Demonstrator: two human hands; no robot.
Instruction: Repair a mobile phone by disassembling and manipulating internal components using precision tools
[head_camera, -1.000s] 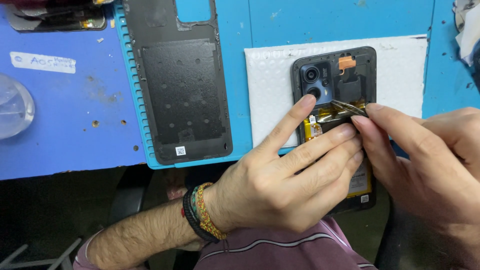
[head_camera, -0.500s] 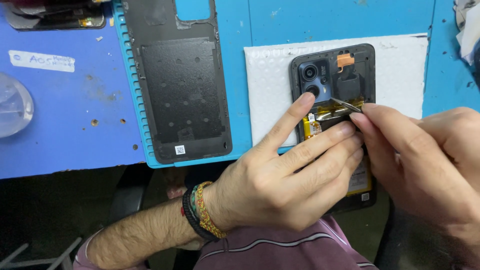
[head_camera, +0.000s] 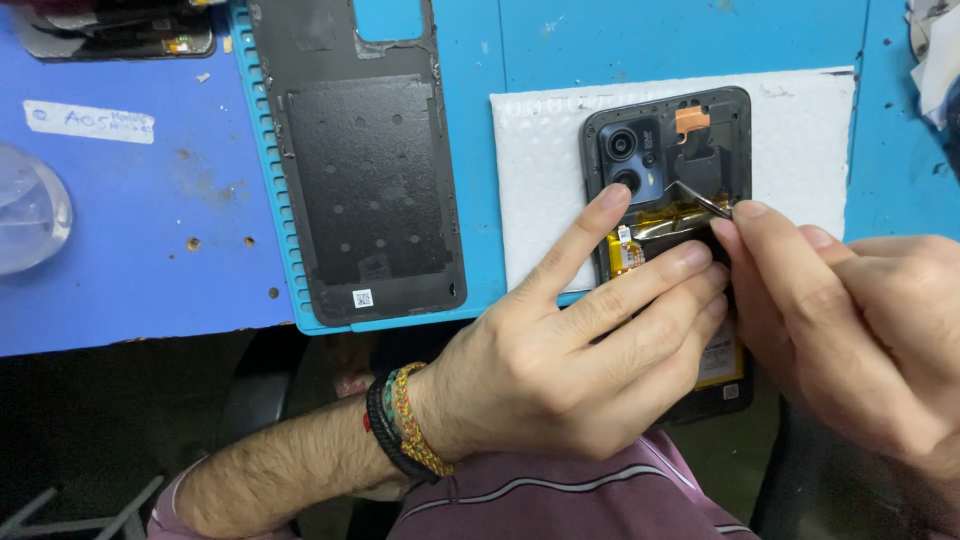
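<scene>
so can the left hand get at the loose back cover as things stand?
Probably yes: the back cover lies bare on the mat, nothing on it, just beside the left hand, which would first have to let go of the phone.

Opened phone lies on a foam pad w/ my hands over its near half: left hand left of right hand. Back cover lies left of pad, on a mat on the worktop. Tweezers sit over the phone's middle.
</scene>
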